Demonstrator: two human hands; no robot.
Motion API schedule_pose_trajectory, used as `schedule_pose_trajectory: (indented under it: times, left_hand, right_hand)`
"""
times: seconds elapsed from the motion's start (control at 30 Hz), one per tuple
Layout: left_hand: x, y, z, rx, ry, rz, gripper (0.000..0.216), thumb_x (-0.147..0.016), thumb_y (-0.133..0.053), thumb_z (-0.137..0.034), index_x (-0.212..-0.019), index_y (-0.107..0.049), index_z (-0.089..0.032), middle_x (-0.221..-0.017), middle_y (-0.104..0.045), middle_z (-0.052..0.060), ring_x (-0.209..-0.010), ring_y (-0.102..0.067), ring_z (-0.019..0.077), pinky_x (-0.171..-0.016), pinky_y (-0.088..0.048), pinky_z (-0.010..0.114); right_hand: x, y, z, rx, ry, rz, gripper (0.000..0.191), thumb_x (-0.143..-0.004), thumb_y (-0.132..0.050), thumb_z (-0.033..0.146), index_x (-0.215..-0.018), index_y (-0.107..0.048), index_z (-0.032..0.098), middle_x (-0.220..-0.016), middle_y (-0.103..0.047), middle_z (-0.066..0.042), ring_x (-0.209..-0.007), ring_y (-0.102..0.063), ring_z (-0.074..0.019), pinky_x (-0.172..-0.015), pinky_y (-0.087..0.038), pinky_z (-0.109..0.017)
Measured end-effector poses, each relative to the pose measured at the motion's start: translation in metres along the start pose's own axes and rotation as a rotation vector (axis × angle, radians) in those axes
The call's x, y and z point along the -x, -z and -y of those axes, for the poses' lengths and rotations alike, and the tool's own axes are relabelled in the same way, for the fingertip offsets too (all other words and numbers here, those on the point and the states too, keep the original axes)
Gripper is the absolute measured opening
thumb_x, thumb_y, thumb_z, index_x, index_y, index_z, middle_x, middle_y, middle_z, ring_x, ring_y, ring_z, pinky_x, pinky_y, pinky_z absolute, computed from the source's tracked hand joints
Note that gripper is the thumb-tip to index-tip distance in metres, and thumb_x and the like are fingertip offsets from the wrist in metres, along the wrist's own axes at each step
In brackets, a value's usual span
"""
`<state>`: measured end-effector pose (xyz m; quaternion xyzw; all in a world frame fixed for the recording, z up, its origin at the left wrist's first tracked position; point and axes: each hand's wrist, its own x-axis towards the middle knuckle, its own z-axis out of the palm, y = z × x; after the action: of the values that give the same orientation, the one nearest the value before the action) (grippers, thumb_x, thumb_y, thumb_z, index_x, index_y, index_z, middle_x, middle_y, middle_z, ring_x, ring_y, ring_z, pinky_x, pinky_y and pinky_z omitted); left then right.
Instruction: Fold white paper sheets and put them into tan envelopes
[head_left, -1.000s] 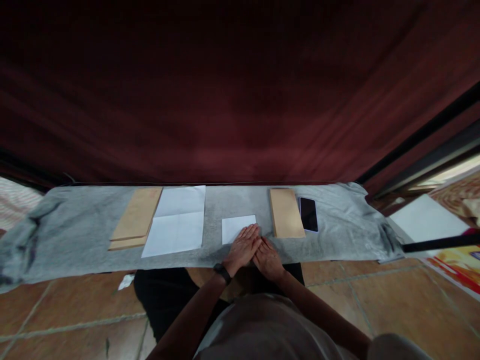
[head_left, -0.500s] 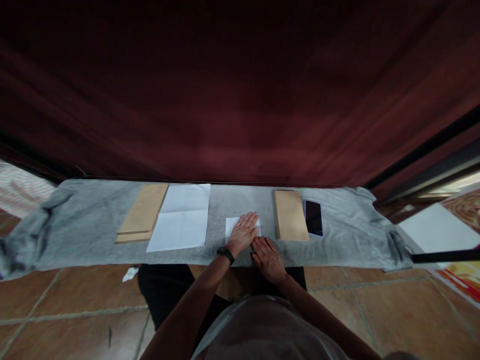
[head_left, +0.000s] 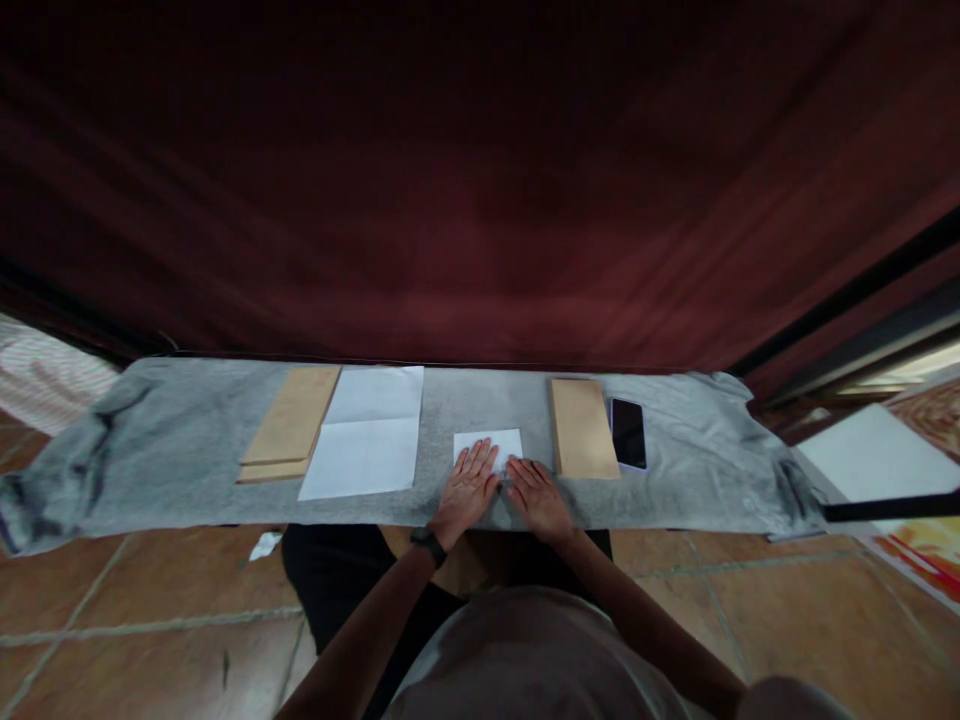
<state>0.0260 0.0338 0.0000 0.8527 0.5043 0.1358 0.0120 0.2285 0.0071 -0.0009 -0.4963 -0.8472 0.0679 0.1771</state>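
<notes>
A small folded sheet of white paper [head_left: 491,438] lies on the grey cloth right in front of me. My left hand [head_left: 466,488] rests flat over its near left part, fingers stretched out, a dark band on the wrist. At the paper's near right corner lies my right hand [head_left: 538,497], palm down with the fingers extended. Both hands hide the near edge of the paper. To the left, a larger stack or sheet of white paper [head_left: 367,440] shows a crease across it.
Brown envelopes [head_left: 292,415] lie at the left of the cloth [head_left: 180,440]. Another stack of brown envelopes [head_left: 585,430] sits at the right, beside a dark-screened phone [head_left: 628,433]. A dark red curtain [head_left: 480,230] hangs behind the table.
My left hand has slid left and toward me, uncovering more of the folded paper. The right hand has shifted slightly up onto the paper's corner.
</notes>
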Motion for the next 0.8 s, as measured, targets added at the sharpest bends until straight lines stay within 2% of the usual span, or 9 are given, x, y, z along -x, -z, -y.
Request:
schedule_pose_trajectory:
  times: [0.23,0.47,0.57,0.67,0.8]
  left_hand:
    - [0.002,0.005,0.0,-0.012,0.019,0.013,0.059,-0.103,-0.038,-0.042,-0.155,-0.035,-0.015,-0.161,-0.035,0.013,-0.151,-0.028,0.0262,-0.123,-0.029,0.049]
    - [0.002,0.007,0.0,0.016,0.028,0.028,0.059,-0.102,-0.04,-0.04,-0.155,-0.035,-0.017,-0.161,-0.035,0.014,-0.151,-0.029,0.0276,-0.122,-0.029,0.051]
    - [0.001,0.011,-0.001,0.017,0.021,0.042,0.056,-0.102,-0.041,-0.039,-0.154,-0.037,-0.02,-0.162,-0.033,0.014,-0.151,-0.028,0.0284,-0.122,-0.029,0.052]
    - [0.001,0.016,-0.003,0.011,0.002,0.057,0.053,-0.101,-0.044,-0.036,-0.153,-0.04,-0.025,-0.163,-0.031,0.012,-0.151,-0.027,0.0289,-0.122,-0.029,0.052]
    - [0.009,0.02,-0.001,0.005,-0.022,0.049,0.052,-0.102,-0.043,-0.037,-0.153,-0.039,-0.027,-0.163,-0.031,0.01,-0.152,-0.026,0.0283,-0.122,-0.028,0.052]
  right_hand:
    - [-0.036,-0.008,-0.017,0.064,-0.059,-0.026,0.048,-0.104,-0.038,0.028,-0.148,-0.047,0.013,-0.154,-0.046,-0.012,-0.142,-0.044,-0.0227,-0.119,-0.034,-0.045]
    - [-0.057,-0.006,-0.02,0.141,-0.114,-0.022,0.051,-0.104,-0.039,0.029,-0.151,-0.041,0.01,-0.155,-0.044,-0.015,-0.145,-0.04,-0.0244,-0.121,-0.028,-0.046]
    - [-0.05,-0.002,-0.013,0.138,-0.099,-0.029,0.051,-0.104,-0.04,0.03,-0.152,-0.041,0.012,-0.157,-0.041,-0.014,-0.147,-0.037,-0.0262,-0.122,-0.025,-0.049]
    - [-0.03,-0.001,-0.002,0.111,0.024,-0.02,0.053,-0.103,-0.043,0.033,-0.154,-0.039,0.017,-0.157,-0.042,-0.011,-0.146,-0.038,-0.0247,-0.123,-0.025,-0.049]
    - [-0.002,-0.004,0.004,0.113,0.052,-0.032,0.056,-0.103,-0.044,0.034,-0.154,-0.036,0.014,-0.156,-0.044,-0.013,-0.144,-0.041,-0.0239,-0.121,-0.029,-0.048]
